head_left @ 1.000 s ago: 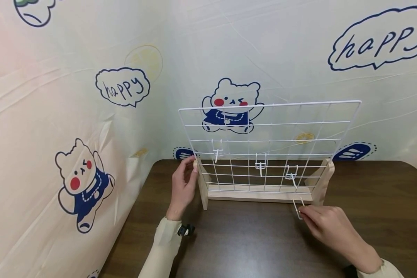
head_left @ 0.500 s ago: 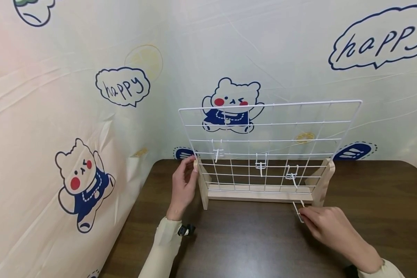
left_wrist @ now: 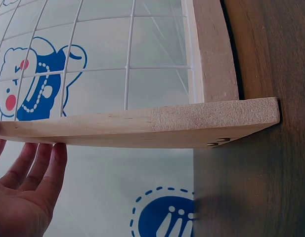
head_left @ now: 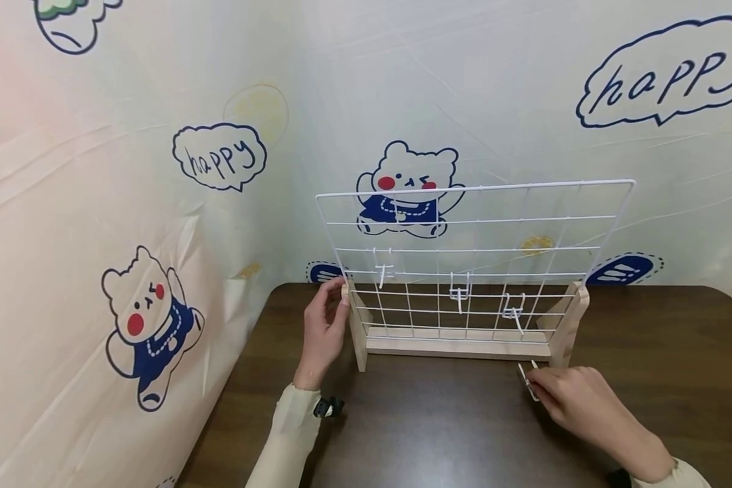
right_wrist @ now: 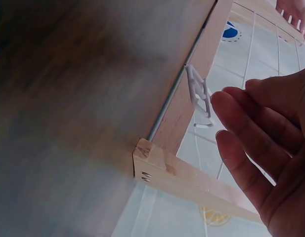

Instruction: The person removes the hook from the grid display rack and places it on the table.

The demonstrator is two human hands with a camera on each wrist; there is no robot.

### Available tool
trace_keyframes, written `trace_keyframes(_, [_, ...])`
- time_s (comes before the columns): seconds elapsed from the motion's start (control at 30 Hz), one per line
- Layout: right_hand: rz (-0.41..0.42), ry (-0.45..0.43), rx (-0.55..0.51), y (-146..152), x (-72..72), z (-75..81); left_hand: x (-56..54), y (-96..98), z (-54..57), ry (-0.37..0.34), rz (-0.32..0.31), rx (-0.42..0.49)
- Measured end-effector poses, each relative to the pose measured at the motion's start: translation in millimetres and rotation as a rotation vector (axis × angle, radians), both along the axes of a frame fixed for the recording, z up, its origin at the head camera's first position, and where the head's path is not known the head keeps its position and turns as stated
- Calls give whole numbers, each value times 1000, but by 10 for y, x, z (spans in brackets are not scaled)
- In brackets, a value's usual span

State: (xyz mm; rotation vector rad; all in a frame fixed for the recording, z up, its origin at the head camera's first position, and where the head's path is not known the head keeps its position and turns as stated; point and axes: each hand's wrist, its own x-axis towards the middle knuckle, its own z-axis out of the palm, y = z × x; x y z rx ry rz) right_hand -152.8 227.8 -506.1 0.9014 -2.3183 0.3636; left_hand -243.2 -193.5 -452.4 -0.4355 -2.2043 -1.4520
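Observation:
A white wire grid rack with a pale wooden base [head_left: 457, 347] stands on the table. My left hand [head_left: 323, 329] holds the top of its left wooden upright [head_left: 358, 335], thumb and fingers on opposite sides; the left wrist view shows the fingertips [left_wrist: 56, 158] against the wood. In front of the rack's lower right corner, my right hand [head_left: 585, 403] pinches a small white wire hook [right_wrist: 196, 91] between thumb and fingers. Its two prongs point up and away from the hand. Three similar hooks hang on the grid: one left [head_left: 383, 271], one central [head_left: 459, 294], one right [head_left: 513, 313].
The dark brown wooden table [head_left: 451, 420] extends in front of the rack and to both sides. Behind and to the left hangs a pale curtain [head_left: 250, 224] printed with bears and "happy" bubbles. The right wooden upright [head_left: 568, 325] stands close behind my right hand.
The right hand's hook has dropped slightly toward the table, and its prongs are lower, farther from the grid's bottom edge. The left hand keeps its place on the upright. The head view has shifted slightly.

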Motion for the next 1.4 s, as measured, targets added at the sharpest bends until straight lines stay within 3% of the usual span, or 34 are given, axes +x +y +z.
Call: trace_keyframes(1.4, [-68,-157,65,-5,38,-7,-5,-7,-21,1,-3,-4])
